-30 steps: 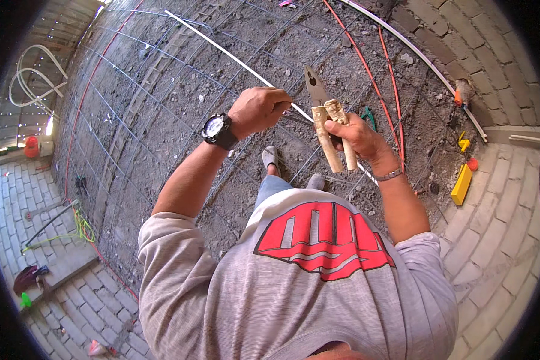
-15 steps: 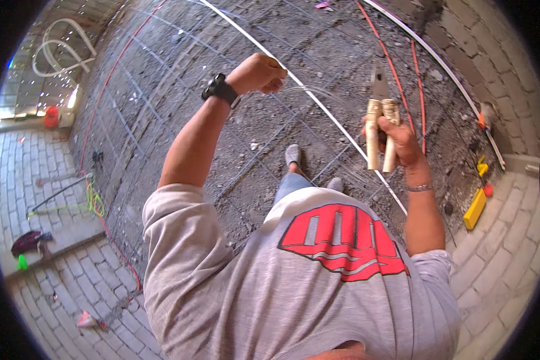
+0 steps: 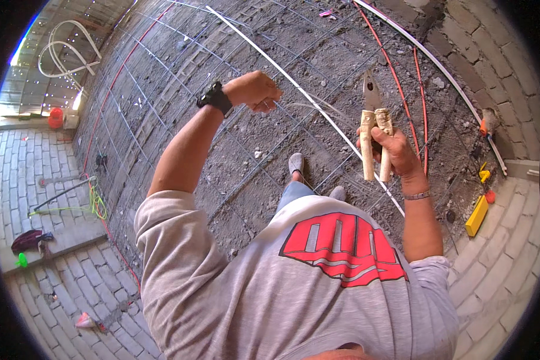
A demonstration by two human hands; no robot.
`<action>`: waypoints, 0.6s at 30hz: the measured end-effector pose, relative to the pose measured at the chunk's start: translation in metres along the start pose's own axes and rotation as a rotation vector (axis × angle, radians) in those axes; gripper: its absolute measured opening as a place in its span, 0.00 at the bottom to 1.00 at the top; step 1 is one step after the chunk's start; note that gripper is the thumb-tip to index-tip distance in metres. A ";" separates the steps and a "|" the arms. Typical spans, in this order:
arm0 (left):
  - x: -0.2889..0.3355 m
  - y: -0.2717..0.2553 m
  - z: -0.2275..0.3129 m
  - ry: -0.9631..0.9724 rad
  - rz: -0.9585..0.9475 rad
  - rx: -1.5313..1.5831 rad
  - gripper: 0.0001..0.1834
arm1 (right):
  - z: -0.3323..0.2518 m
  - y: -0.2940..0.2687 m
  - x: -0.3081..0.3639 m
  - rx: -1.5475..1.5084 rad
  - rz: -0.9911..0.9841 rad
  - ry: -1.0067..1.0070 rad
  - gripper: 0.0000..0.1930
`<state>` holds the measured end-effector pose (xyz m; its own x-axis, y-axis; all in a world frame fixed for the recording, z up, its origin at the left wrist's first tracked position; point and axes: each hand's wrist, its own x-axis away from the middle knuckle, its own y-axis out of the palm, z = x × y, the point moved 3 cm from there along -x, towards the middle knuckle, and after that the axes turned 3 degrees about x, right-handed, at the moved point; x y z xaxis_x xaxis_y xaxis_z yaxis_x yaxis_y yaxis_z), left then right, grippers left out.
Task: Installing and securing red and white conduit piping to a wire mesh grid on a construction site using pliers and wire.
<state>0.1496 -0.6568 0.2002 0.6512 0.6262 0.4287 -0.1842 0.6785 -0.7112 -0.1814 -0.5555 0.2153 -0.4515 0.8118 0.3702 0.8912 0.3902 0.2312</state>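
My right hand [image 3: 398, 151] is wrapped round the pliers [image 3: 372, 96], whose metal jaws point away from me. Cream-coloured wrapping covers both handles. My left hand [image 3: 255, 91] is raised over the ground with its fingers closed in a pinch. Thin pale wire strands [image 3: 322, 110] arc between the two hands. I cannot tell whether their near ends are between my left fingers. Beneath lies a grid of steel rods [image 3: 250, 173] on dark rubble, with a white pipe [image 3: 282, 73] running diagonally across it.
Orange-red tubes [image 3: 392, 63] and another white pipe [image 3: 443, 67] run along the right. By the right wall are a yellow level-like bar [image 3: 476, 216] and a brush [image 3: 488, 123]. Green cord [image 3: 97, 201] lies at the left, near a dark cloth [image 3: 31, 240]. White tubing [image 3: 66, 75] is coiled far left.
My left hand has shifted slightly left and toward me. My right hand, still gripping the pliers, has also moved a little left and nearer to me.
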 end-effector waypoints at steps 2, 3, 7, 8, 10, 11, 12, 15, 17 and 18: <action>-0.005 0.007 -0.007 0.086 0.022 -0.094 0.08 | 0.002 0.000 -0.001 0.068 0.019 0.036 0.18; -0.006 0.010 -0.013 -0.056 0.047 0.154 0.07 | 0.002 0.001 -0.001 0.051 -0.023 0.006 0.18; -0.003 0.016 0.001 0.275 0.236 -0.493 0.09 | 0.005 0.003 -0.002 0.051 -0.048 0.001 0.19; -0.002 0.016 0.003 0.225 0.287 -0.310 0.08 | 0.007 0.004 -0.002 0.041 -0.035 0.015 0.18; -0.001 0.018 0.010 0.173 0.334 -0.125 0.10 | 0.009 0.010 -0.003 0.000 -0.047 0.008 0.16; -0.004 0.019 0.005 -0.159 0.362 0.243 0.13 | 0.013 0.013 -0.004 0.049 0.028 0.005 0.16; -0.001 0.026 -0.001 -0.466 0.392 0.607 0.16 | 0.016 0.021 -0.006 0.087 -0.025 -0.010 0.16; -0.002 0.036 0.011 -0.425 0.573 1.113 0.22 | 0.031 0.040 -0.013 0.253 -0.093 -0.030 0.15; -0.002 0.038 0.015 -0.408 0.653 1.159 0.24 | 0.037 0.045 -0.017 0.319 -0.073 -0.073 0.15; 0.001 0.037 0.016 -0.370 0.653 1.208 0.26 | 0.038 0.046 -0.018 0.370 -0.051 -0.100 0.14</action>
<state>0.1313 -0.6250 0.1830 0.0134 0.8845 0.4664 -0.9997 0.0209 -0.0109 -0.1307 -0.5359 0.1852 -0.5058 0.8183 0.2732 0.8311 0.5470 -0.0997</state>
